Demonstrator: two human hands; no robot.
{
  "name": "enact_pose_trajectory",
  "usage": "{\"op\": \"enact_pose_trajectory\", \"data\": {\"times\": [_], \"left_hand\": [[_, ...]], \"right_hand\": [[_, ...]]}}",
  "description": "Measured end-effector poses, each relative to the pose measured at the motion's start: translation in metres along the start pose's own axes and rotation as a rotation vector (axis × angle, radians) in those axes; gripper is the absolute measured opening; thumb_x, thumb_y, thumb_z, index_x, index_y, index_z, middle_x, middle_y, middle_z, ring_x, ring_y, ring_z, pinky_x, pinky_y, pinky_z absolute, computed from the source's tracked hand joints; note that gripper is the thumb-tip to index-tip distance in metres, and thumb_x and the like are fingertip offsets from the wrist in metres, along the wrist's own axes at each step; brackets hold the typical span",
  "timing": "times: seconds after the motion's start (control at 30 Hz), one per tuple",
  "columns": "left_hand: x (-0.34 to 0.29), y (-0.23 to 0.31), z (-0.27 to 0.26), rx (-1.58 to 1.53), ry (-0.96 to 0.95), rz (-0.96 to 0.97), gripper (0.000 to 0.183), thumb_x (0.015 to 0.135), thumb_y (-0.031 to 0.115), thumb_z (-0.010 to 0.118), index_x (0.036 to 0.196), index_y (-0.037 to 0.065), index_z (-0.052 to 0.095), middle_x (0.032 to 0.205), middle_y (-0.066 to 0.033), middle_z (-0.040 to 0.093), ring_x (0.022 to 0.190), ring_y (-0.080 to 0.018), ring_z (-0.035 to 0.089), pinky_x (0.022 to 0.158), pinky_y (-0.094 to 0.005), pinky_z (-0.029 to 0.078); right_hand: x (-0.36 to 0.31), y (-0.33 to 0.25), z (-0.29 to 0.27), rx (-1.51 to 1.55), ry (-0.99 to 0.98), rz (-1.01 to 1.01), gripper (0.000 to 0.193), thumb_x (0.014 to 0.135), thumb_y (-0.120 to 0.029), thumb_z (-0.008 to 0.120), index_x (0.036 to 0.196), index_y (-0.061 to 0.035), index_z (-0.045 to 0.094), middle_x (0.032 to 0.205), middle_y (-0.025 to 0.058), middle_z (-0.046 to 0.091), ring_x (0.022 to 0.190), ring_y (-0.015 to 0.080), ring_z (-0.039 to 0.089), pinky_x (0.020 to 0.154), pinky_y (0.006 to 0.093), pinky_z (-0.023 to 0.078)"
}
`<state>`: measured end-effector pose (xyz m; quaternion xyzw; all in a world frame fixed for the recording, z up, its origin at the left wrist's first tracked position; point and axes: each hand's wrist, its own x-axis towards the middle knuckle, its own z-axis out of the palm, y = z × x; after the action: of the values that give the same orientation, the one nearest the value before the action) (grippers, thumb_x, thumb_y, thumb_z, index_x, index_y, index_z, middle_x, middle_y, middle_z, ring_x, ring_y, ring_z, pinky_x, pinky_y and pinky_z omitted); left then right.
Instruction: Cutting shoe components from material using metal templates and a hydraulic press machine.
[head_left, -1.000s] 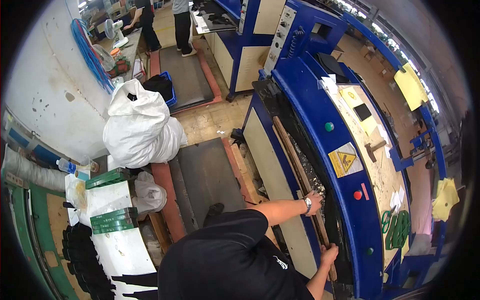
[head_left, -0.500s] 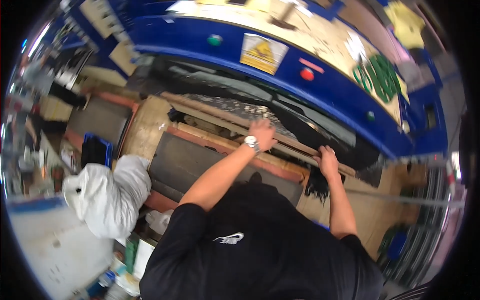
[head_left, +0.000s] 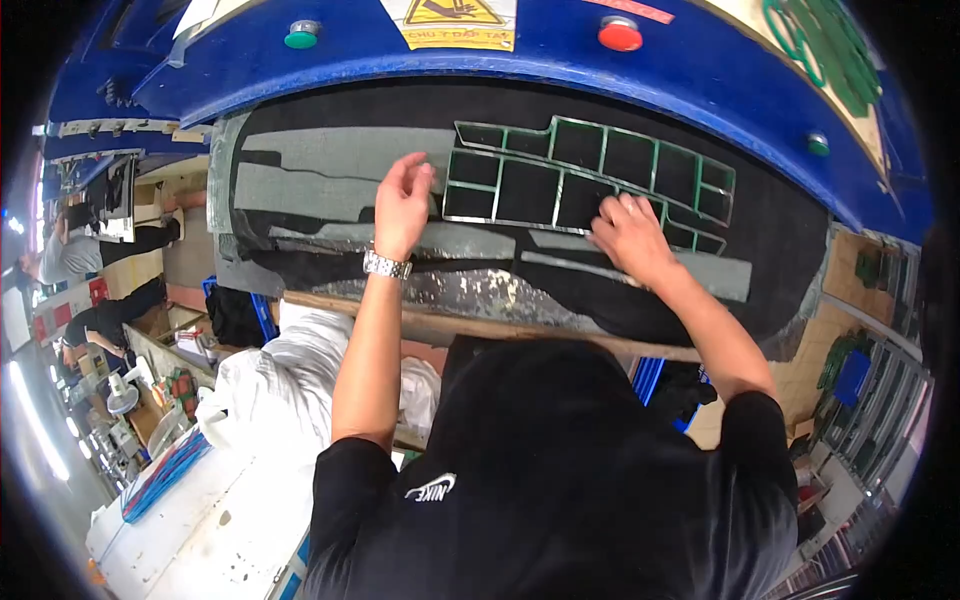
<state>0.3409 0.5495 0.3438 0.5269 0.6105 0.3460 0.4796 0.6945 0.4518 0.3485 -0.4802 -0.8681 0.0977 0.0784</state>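
Note:
A steel cutting die with green-lined cells lies flat on black sheet material. At the die's near right part, my right hand has its fingers curled down over a bar and closed on it. My left hand is raised just left of the die, thumb and fingers apart, with nothing visible in it. Grey cut-out areas show in the black sheet beneath and beyond my left hand.
A blue press beam crosses the far side, carrying a red button, green buttons and a warning sign. A wooden edge borders the bed near me. White cloth lies left. Other people stand far left.
My hands have left the wooden front edge and moved onto the bed, the right one to the cutting die. The view has shifted closer over the bed, and the die now shows.

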Motion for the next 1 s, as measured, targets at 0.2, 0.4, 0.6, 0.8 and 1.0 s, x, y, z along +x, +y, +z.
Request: {"op": "enact_pose_trajectory", "data": {"times": [0.2, 0.4, 0.6, 0.8, 1.0], "left_hand": [[0.025, 0.002, -0.004, -0.217, -0.293, -0.452, 0.039, 0.107, 0.032, 0.050, 0.130, 0.002, 0.061, 0.108, -0.0092, 0.072, 0.099, -0.0179, 0.067, 0.086, -0.0325, 0.055], [0.025, -0.020, -0.001, 0.235, -0.349, -0.166, 0.030, 0.098, 0.022, 0.064, 0.115, -0.003, 0.069, 0.103, -0.0108, 0.074, 0.092, -0.0189, 0.070, 0.081, -0.0323, 0.055], [0.017, 0.010, 0.045, 0.788, -0.059, 0.064, 0.035, 0.081, 0.031, 0.082, 0.094, 0.001, 0.069, 0.091, -0.0180, 0.071, 0.092, -0.0379, 0.068, 0.081, -0.0454, 0.054], [-0.020, 0.017, 0.063, 0.407, -0.212, 0.584, 0.014, 0.079, 0.004, 0.067, 0.080, 0.004, 0.053, 0.074, -0.0144, 0.059, 0.072, -0.0346, 0.060, 0.066, -0.0442, 0.048], [-0.096, 0.123, 0.039, 0.351, -0.636, 0.365, 0.034, 0.091, 0.016, 0.072, 0.123, 0.012, 0.065, 0.094, -0.0165, 0.073, 0.080, -0.0308, 0.072, 0.068, -0.0360, 0.056]], "right_hand": [[-0.002, 0.001, -0.023, 0.033, 0.095, -0.219, 0.019, 0.077, -0.016, 0.077, 0.074, -0.0072, 0.060, 0.089, 0.0047, 0.053, 0.097, 0.0242, 0.055, 0.089, 0.0458, 0.043], [-0.039, -0.036, -0.088, 0.125, -0.020, -0.235, 0.013, 0.077, -0.014, 0.074, 0.077, -0.0065, 0.063, 0.092, 0.0062, 0.057, 0.095, 0.0218, 0.061, 0.102, 0.0478, 0.045], [-0.115, -0.065, -0.039, 0.096, -0.082, -0.312, 0.009, 0.070, -0.015, 0.064, 0.078, -0.0123, 0.062, 0.084, 0.0025, 0.048, 0.089, 0.0183, 0.054, 0.087, 0.0426, 0.042], [-0.144, -0.085, 0.024, 0.062, -0.230, -0.187, 0.009, 0.074, -0.021, 0.064, 0.074, -0.0127, 0.061, 0.081, 0.0041, 0.053, 0.085, 0.0251, 0.056, 0.073, 0.0449, 0.040], [-0.053, -0.085, -0.059, 0.392, 0.533, 0.233, 0.053, 0.079, -0.037, 0.083, 0.121, -0.0095, 0.066, 0.137, 0.0115, 0.055, 0.126, 0.0321, 0.054, 0.104, 0.0461, 0.044]]}}
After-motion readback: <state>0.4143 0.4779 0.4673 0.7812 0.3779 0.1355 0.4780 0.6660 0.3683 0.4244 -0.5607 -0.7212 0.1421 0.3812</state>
